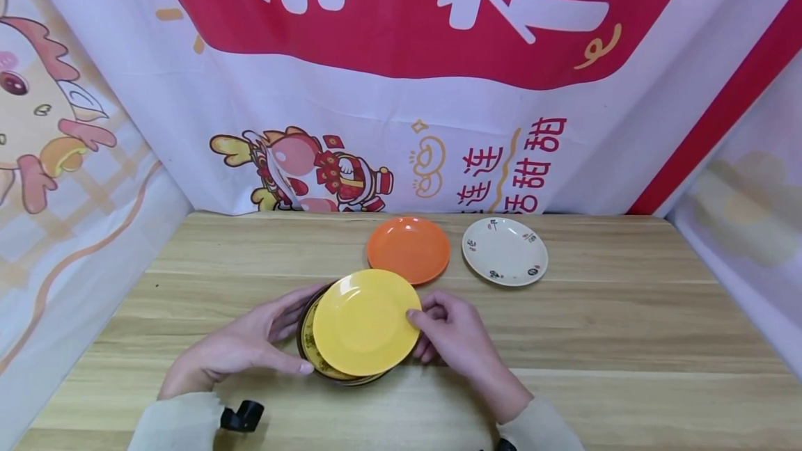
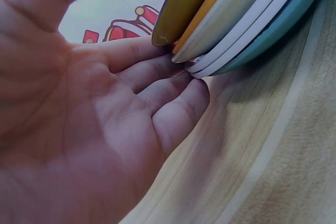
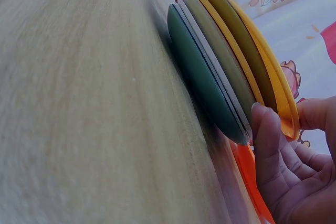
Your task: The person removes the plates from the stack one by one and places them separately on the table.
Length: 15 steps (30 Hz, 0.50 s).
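A yellow plate lies over a stack of plates, shifted toward the right. My right hand pinches its right rim, the thumb on top and the fingers below. Just under it shows a dark-rimmed, patterned plate. My left hand spreads around the stack's left side, its fingertips touching the rims; the palm stays off the plates. Lower in the stack are an orange-yellow plate, white plates and a green plate at the bottom, by the table.
Behind the stack lies an orange plate. A white plate with small printed marks sits to its right. They rest on a wooden table, with a printed cloth hanging along its back edge and more cloth at both sides.
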Available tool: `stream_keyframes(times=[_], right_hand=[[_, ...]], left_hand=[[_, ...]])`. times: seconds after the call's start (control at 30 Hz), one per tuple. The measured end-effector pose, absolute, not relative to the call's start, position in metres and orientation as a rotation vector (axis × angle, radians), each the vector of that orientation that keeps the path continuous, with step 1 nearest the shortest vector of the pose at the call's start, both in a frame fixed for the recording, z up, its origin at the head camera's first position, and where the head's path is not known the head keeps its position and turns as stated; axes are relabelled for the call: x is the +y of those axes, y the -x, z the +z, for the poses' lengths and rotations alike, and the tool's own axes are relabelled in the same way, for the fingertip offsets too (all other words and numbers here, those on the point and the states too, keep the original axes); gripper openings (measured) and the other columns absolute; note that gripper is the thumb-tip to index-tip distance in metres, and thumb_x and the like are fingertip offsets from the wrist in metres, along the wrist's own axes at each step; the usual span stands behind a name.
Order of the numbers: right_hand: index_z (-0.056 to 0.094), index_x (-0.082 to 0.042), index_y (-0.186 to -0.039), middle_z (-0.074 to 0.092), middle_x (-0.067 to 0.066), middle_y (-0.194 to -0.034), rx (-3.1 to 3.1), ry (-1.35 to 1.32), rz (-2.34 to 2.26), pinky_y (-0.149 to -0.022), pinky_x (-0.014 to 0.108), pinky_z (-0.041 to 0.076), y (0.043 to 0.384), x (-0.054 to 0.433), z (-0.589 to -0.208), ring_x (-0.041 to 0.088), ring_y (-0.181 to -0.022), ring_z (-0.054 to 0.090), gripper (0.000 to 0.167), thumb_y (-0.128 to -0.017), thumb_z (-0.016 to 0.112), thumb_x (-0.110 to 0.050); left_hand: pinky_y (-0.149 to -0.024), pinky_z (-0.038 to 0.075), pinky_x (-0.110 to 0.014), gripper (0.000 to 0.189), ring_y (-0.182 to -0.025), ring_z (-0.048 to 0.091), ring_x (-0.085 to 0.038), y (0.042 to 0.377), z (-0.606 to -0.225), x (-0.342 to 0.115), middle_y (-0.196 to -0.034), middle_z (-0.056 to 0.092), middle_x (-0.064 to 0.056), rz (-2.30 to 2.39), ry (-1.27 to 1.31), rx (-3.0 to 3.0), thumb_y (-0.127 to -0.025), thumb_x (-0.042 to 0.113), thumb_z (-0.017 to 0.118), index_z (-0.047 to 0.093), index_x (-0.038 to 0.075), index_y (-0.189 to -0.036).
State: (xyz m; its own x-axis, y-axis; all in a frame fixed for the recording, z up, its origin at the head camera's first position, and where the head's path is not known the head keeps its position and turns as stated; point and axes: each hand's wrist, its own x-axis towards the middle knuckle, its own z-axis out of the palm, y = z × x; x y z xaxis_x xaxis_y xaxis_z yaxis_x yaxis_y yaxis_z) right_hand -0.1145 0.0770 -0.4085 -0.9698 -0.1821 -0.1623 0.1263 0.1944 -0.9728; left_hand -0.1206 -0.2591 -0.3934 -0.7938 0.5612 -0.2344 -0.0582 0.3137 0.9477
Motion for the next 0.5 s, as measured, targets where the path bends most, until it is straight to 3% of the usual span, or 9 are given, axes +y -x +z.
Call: stream_keyframes(times=[0.2, 0.5], right_hand=[[0.069, -0.003, -0.111, 0.07, 0.009, -0.078, 2.224, -0.005, -1.86, -0.054, 0.031, 0.062, 0.1156, 0.0783, -0.4048, 0.018, -0.058, 0.067, 0.024, -0.101, 0.075, -0.024], [0.069, -0.004, -0.112, 0.071, 0.009, -0.079, 2.225, -0.032, -1.844, -0.055, 0.031, 0.062, 0.1162, 0.0783, -0.4039, 0.018, -0.059, 0.067, 0.023, -0.102, 0.074, -0.025]], left_hand=[[-0.113, 0.034, -0.003, 0.109, -0.168, 0.008, -0.043, 0.1204, -0.3921, -0.2588, -0.181, 0.019, -0.012, 1.517, -0.471, 2.041, -0.086, 0.013, 0.091, 0.024, 0.015, -0.172], [-0.113, 0.035, -0.003, 0.111, -0.169, 0.011, -0.038, 0.1208, -0.3928, -0.2594, -0.181, 0.021, -0.008, 1.479, -0.421, 2.069, -0.085, 0.015, 0.092, 0.024, 0.019, -0.172]])
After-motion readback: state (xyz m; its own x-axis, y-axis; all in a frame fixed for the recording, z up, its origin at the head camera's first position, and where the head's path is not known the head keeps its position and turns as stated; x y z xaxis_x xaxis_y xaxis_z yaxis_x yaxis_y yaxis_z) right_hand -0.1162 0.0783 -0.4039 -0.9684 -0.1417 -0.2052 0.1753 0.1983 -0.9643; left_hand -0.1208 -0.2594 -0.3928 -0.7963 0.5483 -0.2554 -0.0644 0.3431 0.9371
